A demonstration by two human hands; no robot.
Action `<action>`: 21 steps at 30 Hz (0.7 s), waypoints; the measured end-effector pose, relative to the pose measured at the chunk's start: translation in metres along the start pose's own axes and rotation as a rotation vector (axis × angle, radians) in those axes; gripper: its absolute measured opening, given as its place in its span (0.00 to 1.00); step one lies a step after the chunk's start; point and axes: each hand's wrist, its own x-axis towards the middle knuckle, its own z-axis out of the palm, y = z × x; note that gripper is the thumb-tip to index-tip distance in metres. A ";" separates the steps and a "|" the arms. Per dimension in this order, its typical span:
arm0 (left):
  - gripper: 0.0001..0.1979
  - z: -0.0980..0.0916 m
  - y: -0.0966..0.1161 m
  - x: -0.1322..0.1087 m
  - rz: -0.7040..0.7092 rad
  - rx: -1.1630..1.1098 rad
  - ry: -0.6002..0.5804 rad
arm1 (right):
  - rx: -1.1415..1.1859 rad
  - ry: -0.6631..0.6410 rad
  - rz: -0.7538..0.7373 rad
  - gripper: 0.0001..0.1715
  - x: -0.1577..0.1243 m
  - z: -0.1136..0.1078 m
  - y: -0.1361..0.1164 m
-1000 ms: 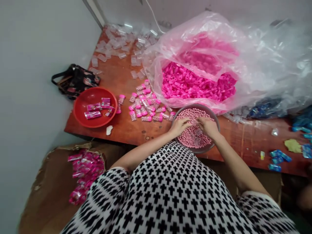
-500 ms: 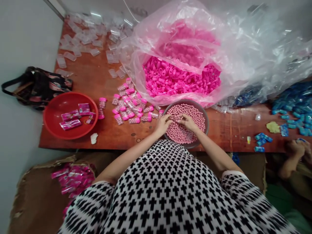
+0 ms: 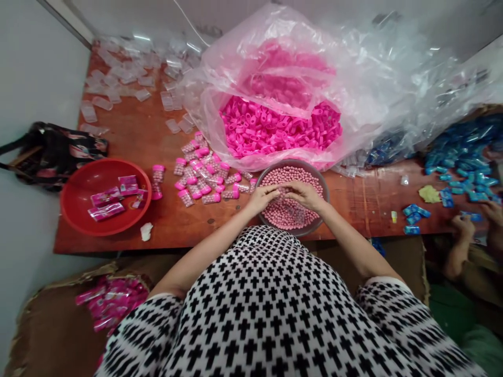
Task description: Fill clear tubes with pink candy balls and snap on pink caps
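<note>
My left hand (image 3: 261, 199) and my right hand (image 3: 307, 195) rest palm-down over a grey bowl (image 3: 321, 220), fingertips almost meeting. The bowl is heaped with small pale pink balls (image 3: 293, 215), and a clear plastic piece (image 3: 291, 212) lies among them under my hands. Whether either hand grips anything is hidden. Left of the bowl, several clear tubes with pink caps (image 3: 198, 178) lie in a loose pile. Behind it a large clear plastic bag (image 3: 275, 131) holds many bright pink caps.
A red basin (image 3: 78, 204) holds pink packets, and loose clear tubes (image 3: 118, 84) lie at the far end of the wooden table (image 3: 361, 196). A co-worker's hands (image 3: 463, 225) work among blue packets (image 3: 459, 157) at right. Pink packets (image 3: 112, 303) lie on cardboard below.
The view has swung, so everything sits further left. My hands have drawn closer together over the bowl since the oldest frame. A co-worker's hands have come in at the lower right.
</note>
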 end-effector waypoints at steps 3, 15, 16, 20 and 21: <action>0.19 -0.006 0.003 -0.001 0.049 0.107 -0.036 | -0.137 -0.039 -0.064 0.15 0.000 -0.001 -0.008; 0.09 -0.006 0.000 -0.005 0.199 0.447 -0.162 | -0.288 -0.238 0.049 0.03 -0.007 0.007 -0.013; 0.09 -0.005 -0.001 -0.003 0.193 0.453 -0.143 | -0.255 -0.217 0.085 0.03 -0.006 0.007 -0.011; 0.09 -0.006 -0.003 0.010 0.184 0.506 -0.132 | -0.132 -0.148 0.222 0.05 0.000 0.009 -0.002; 0.09 -0.007 -0.004 0.014 0.185 0.516 -0.144 | -0.124 -0.147 0.238 0.05 0.002 0.007 0.000</action>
